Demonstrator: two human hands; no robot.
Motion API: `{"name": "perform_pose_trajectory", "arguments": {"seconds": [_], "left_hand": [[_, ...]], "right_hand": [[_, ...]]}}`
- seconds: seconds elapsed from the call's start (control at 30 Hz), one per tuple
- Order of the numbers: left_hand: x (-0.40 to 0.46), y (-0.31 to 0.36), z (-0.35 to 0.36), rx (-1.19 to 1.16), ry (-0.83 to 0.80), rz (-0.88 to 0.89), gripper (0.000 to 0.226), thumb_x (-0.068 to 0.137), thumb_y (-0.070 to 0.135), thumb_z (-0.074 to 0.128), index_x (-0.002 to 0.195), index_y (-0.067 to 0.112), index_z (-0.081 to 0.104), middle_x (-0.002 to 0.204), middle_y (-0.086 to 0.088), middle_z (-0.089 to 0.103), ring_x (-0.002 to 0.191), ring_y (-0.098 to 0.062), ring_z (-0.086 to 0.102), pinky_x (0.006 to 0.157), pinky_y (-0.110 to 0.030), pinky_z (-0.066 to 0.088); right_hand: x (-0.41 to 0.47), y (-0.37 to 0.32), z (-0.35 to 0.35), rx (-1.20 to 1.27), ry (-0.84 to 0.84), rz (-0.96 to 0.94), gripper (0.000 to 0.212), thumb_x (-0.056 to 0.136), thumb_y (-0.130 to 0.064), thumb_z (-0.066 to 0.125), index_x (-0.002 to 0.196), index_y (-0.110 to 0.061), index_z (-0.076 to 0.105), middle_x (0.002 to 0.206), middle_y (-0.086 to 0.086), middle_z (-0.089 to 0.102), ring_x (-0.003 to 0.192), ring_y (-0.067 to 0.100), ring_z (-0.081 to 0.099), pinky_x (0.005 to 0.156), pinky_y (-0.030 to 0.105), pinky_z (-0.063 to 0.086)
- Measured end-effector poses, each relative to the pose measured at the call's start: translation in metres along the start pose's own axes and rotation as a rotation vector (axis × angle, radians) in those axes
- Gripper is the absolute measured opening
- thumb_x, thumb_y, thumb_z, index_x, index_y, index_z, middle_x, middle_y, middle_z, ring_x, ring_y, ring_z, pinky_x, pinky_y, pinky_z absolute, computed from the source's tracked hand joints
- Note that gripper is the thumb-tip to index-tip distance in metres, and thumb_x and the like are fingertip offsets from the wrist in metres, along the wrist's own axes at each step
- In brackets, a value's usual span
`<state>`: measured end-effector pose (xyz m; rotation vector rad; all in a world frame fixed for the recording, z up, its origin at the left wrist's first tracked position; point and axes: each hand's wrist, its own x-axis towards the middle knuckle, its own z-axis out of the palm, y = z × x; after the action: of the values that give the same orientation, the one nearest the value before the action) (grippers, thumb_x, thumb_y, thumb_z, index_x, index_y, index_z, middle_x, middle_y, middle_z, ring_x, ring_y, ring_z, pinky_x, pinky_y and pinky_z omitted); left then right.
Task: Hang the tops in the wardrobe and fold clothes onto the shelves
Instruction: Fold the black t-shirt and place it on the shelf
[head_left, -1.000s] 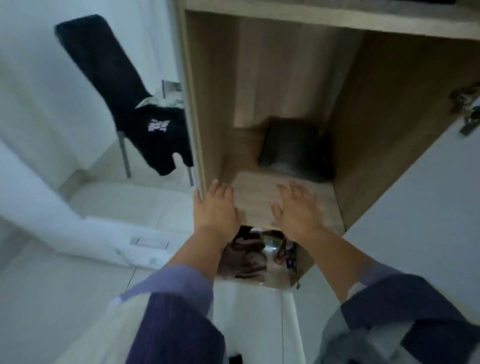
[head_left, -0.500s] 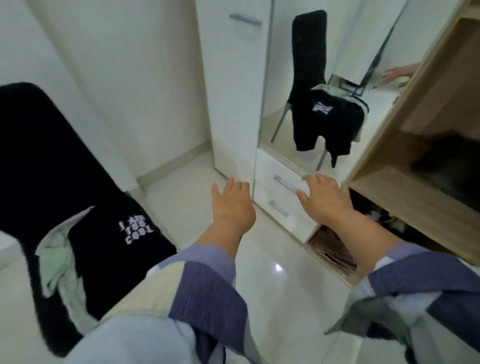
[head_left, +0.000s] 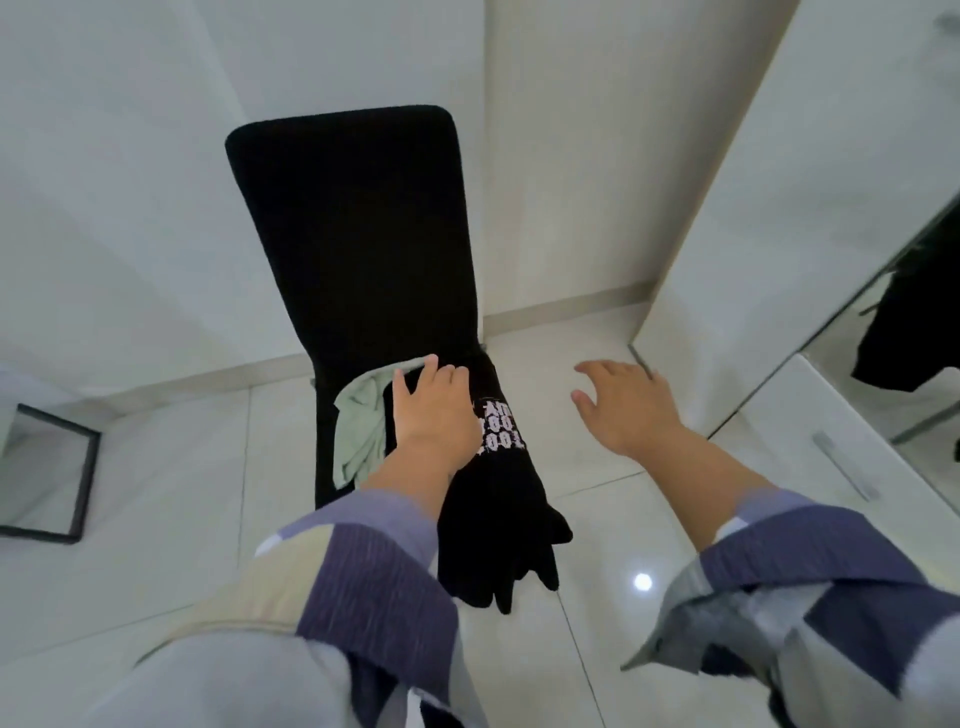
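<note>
Left hand (head_left: 434, 410) fingers spread, landing on black printed top (head_left: 501, 483) draped over chair (head_left: 353, 234) seat's front edge, likely to lift it. Right hand (head_left: 623, 405) open, empty, hovering above floor beside. Pale green garment (head_left: 358, 421) bunched underneath.

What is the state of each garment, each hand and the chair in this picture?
Black printed top: unfolded, draped over the seat's front edge, hanging toward the floor.
Pale green garment: crumpled on the seat.
Black high-backed fabric chair: upright, holding both garments.
Left hand: open, over the black top, no grip.
Right hand: open, over the floor, holding nothing.
</note>
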<state>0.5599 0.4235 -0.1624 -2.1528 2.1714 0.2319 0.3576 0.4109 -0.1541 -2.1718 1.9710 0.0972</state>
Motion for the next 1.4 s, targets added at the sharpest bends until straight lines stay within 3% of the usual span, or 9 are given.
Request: {"name": "perform_pose_trajectory", "arguments": {"seconds": [0.3,0.53,0.73,0.87,1.0,1.07,1.13,1.27,1.4], "left_hand": [[0.097,-0.063,0.065,-0.078,-0.115,-0.082,0.057,0.093,0.028,0.044,0.146,0.019,0.025,0.154,0.002,0.025,0.146,-0.017,0.008,0.118,-0.048,0.009],[0.19,-0.084,0.146,-0.123,-0.199,-0.178,0.059,0.093,0.028,0.046,0.147,0.02,0.023,0.155,0.002,0.022,0.147,-0.016,0.008,0.118,-0.047,0.011],[0.263,-0.078,0.206,-0.144,-0.207,-0.176,0.063,0.093,0.025,0.047,0.148,0.016,0.018,0.157,-0.001,0.016,0.147,-0.018,0.008,0.118,-0.047,0.016],[0.289,-0.075,0.23,-0.114,-0.105,-0.199,0.064,0.092,0.024,0.051,0.146,0.015,0.018,0.156,-0.003,0.015,0.145,-0.021,0.013,0.117,-0.045,0.019],[0.303,-0.072,0.233,-0.038,0.049,-0.294,0.055,0.092,0.029,0.051,0.139,0.014,0.028,0.127,-0.003,0.05,0.118,-0.021,0.046,0.097,-0.038,0.032],[0.303,-0.07,0.232,0.011,0.058,-0.249,0.04,0.092,0.027,0.05,0.13,0.018,0.043,0.114,0.001,0.058,0.108,-0.02,0.05,0.09,-0.036,0.031],[0.299,-0.07,0.231,0.028,0.08,-0.19,0.028,0.094,0.028,0.047,0.121,0.022,0.053,0.114,0.002,0.057,0.11,-0.021,0.046,0.089,-0.037,0.029],[0.287,-0.062,0.217,-0.103,0.152,-0.09,0.029,0.097,0.034,0.04,0.121,0.023,0.051,0.117,0.002,0.06,0.111,-0.021,0.052,0.098,-0.038,0.032],[0.271,-0.056,0.192,-0.243,0.101,-0.013,0.027,0.101,0.029,0.035,0.127,0.023,0.038,0.102,0.003,0.064,0.083,-0.022,0.064,0.066,-0.033,0.047]], "right_hand": [[0.12,-0.053,0.08,0.016,-0.178,-0.084,0.048,0.1,-0.036,0.033,0.146,-0.028,0.027,0.153,0.001,0.03,0.141,0.025,0.026,0.116,0.049,0.018],[0.235,-0.053,0.15,0.069,-0.327,-0.134,0.055,0.095,-0.015,0.047,0.146,-0.028,0.03,0.153,0.0,0.03,0.142,0.024,0.024,0.116,0.046,0.023],[0.321,-0.06,0.205,0.079,-0.327,-0.169,0.064,0.088,-0.008,0.051,0.146,-0.023,0.027,0.152,0.005,0.027,0.141,0.026,0.023,0.114,0.046,0.025],[0.357,-0.066,0.231,0.132,-0.252,-0.19,0.072,0.086,-0.013,0.054,0.149,-0.018,0.019,0.157,0.009,0.016,0.145,0.028,0.015,0.116,0.051,0.019],[0.374,-0.065,0.241,-0.04,-0.234,-0.247,0.069,0.087,-0.021,0.052,0.147,-0.018,0.019,0.148,0.007,0.035,0.141,0.028,0.025,0.117,0.056,0.002],[0.375,-0.063,0.24,-0.193,-0.154,-0.272,0.059,0.087,-0.026,0.052,0.141,-0.02,0.03,0.141,0.006,0.042,0.135,0.029,0.031,0.116,0.057,-0.001],[0.374,-0.063,0.239,-0.247,-0.129,-0.293,0.045,0.088,-0.026,0.052,0.132,-0.023,0.042,0.134,0.005,0.046,0.131,0.029,0.033,0.116,0.057,-0.001],[0.363,-0.061,0.234,-0.135,-0.097,-0.313,0.056,0.085,-0.025,0.058,0.136,-0.025,0.036,0.141,0.005,0.038,0.133,0.029,0.031,0.116,0.058,0.002],[0.348,-0.061,0.215,-0.156,-0.132,-0.397,0.042,0.09,-0.029,0.051,0.132,-0.028,0.049,0.139,-0.003,0.048,0.142,0.024,0.022,0.113,0.059,-0.01]]}}
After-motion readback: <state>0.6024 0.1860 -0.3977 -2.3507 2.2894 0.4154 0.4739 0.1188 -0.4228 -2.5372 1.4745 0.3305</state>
